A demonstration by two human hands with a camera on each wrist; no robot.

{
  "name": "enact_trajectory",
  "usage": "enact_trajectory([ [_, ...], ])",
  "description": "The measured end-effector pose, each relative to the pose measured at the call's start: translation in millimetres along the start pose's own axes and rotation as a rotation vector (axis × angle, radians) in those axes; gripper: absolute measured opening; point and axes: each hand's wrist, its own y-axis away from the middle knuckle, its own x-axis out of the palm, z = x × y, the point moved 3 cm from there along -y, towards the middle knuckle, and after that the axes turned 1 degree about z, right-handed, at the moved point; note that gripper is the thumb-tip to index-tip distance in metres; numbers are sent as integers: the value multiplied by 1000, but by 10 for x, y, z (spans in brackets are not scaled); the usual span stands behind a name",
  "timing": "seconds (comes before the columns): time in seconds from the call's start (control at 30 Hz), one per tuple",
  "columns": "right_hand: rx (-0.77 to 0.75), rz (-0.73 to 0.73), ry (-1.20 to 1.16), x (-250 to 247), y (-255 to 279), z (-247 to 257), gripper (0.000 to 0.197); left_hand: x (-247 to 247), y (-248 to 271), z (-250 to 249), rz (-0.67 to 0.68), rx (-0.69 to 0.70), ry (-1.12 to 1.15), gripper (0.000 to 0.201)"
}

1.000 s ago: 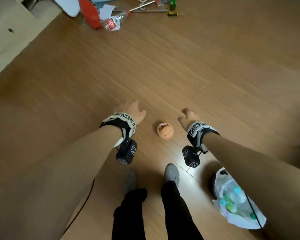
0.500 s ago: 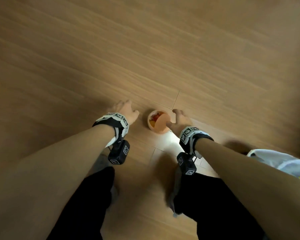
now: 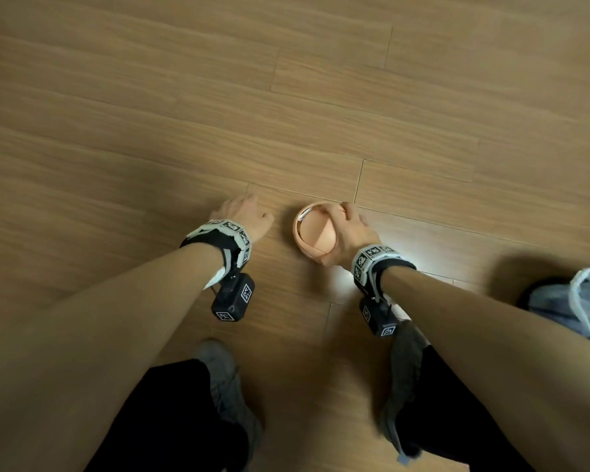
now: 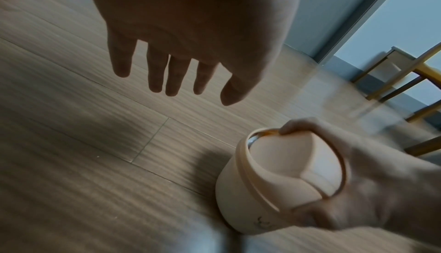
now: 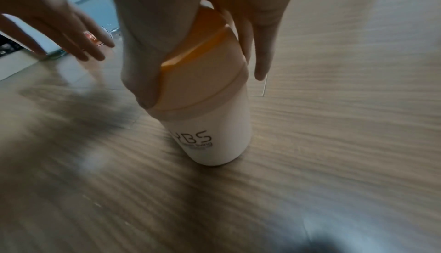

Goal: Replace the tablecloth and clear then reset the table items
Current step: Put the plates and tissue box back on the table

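Now the right hand (image 3: 346, 233) closes its grip round the peach bin's (image 3: 312, 229) rim.

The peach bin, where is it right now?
The peach bin stands on the wood floor, centre of the head view, gripped at the rim by the right hand.

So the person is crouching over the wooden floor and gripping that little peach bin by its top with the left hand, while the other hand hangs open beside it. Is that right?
Not quite: the right hand grips the peach bin by its top, as the head view shows. The left hand is the one hanging open beside it, over the wooden floor.
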Motion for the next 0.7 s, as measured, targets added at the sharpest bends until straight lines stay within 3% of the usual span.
enact_trajectory([
  [0.13, 11, -38, -15, -387, 154, 152, 93, -239, 285, 70, -1, -5, -25, 59],
  [0.27, 30, -61, -81, -1083, 608, 416, 97, -817, 870, -57, -15, -19, -61, 60],
  [0.5, 9, -90, -127, -3093, 1758, 849, 99, -2410, 2117, -969, -120, -3, -51, 68],
  [0.7, 23, -145, -103, -4841, 2733, 753, 94, -3636, 3297, -2004, -205, 59, -61, 66],
])
